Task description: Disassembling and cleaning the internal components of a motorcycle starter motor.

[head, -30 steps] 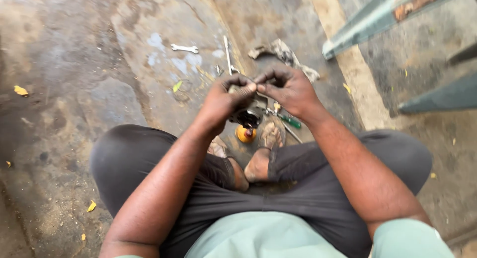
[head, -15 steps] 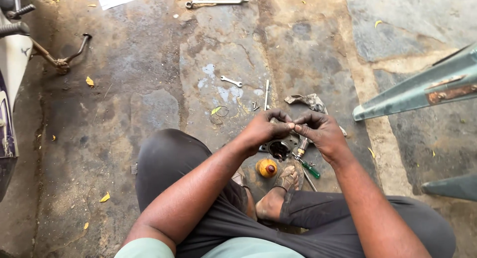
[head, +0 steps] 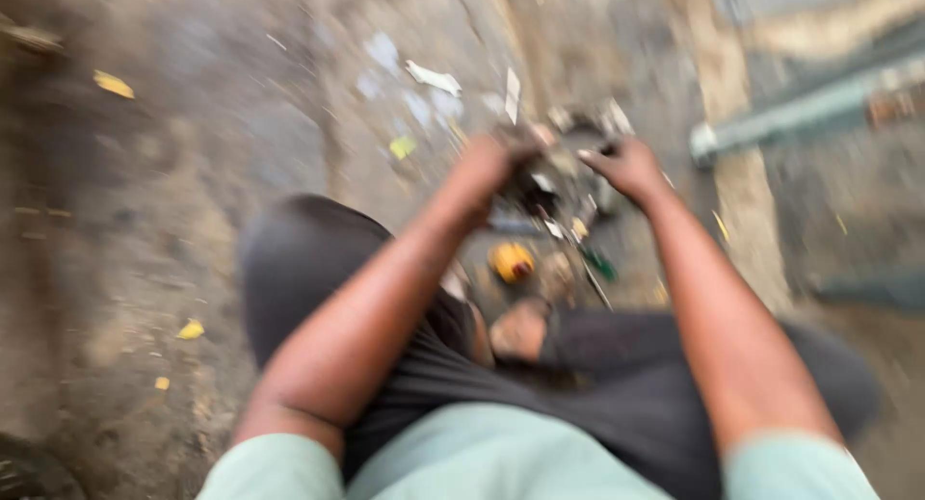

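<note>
The person sits on the concrete floor [head: 193, 221] with both hands meeting over a small dark metal part [head: 551, 187], and I will tell all places from this part. The left hand [head: 491, 163] is at its left side and the right hand [head: 631, 168] at its right side; the picture is much blurred, so I cannot tell if the fingers are clenched on the part or only touching it. Just below the part, toward the person, lies a round orange thing [head: 512, 261], and a green-handled tool [head: 599, 264] is near it on the right. Above and to the left of the part a small wrench [head: 433, 77] lies on the floor. In my judgement the work goes best if the part is kept low over the floor, with both hands close and steady, so small pieces do not drop far
</note>
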